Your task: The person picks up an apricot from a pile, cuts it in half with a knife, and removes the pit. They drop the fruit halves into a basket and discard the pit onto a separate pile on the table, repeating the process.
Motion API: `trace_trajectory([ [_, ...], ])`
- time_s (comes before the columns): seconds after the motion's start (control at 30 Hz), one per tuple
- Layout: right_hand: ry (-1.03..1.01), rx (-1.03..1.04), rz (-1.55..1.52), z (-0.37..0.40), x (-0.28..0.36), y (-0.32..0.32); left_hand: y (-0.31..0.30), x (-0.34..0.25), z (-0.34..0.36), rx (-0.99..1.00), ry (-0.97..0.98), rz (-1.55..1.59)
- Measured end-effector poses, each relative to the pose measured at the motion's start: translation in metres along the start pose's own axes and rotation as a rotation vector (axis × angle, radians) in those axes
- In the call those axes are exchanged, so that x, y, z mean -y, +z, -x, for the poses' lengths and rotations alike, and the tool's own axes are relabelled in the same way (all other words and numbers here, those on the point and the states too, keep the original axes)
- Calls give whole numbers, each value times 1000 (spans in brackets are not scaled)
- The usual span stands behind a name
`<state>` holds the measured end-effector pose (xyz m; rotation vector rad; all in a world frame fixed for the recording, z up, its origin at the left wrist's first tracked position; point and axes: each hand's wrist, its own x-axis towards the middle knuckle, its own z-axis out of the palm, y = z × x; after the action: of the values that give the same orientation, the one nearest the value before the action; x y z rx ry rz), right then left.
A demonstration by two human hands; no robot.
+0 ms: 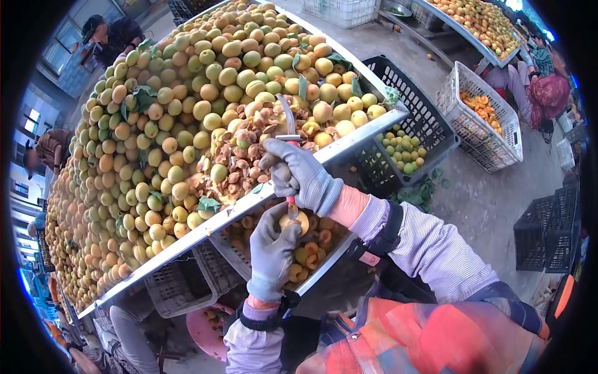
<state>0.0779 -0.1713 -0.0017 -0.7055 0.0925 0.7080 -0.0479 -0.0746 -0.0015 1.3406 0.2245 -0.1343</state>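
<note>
My right hand [302, 177], in a grey glove, is closed around the red handle of a knife [288, 117]. Its curved blade points up and away, while the handle's lower end has a metal tip reaching down to a cut apricot [301, 222]. Below it, my gloved left hand [274, 246] pinches that apricot between thumb and fingers. Both hands are at the near edge of a table heaped with apricots [180, 131]. Just beyond them lies a pile of brown apricot pits [233, 165]. Under my hands, a crate [324, 265] holds pitted apricot halves [305, 255].
A white metal rim [249, 201] edges the table. At right stand a black crate [430, 134] with green fruit and a white crate [479, 156] with orange halves. A pink basin [208, 330] sits below left. Other people [112, 37] work around the tables.
</note>
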Motion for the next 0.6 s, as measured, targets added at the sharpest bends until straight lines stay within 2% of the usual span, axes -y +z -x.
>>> trace_trajectory([
  [0.03,58,-34,-63,-5,0,-3,0,0,0,19,89,-115],
  [0.1,158,-47,-172,-9,2,-8,3,-2,0,6,121,-133],
  [0.23,71,-6,-115,6,7,9,8,4,-2,-50,172,-44],
  [0.3,-143,-157,375,26,14,39,3,6,-3,-32,114,14],
  [0.33,-143,-159,371,27,10,37,1,8,-5,-15,57,72],
  [0.37,-195,-19,413,26,6,32,3,11,-7,3,154,72],
  [0.4,-247,122,454,26,4,30,3,13,-7,7,151,70],
  [0.43,-123,36,315,21,8,27,1,14,-5,13,135,53],
  [0.47,-77,-60,309,21,14,25,1,15,-5,20,120,36],
  [0.53,82,-12,-8,2,8,3,8,7,-3,-1,155,-13],
  [0.6,125,7,-115,-6,8,-9,13,4,-2,-25,192,-62],
])
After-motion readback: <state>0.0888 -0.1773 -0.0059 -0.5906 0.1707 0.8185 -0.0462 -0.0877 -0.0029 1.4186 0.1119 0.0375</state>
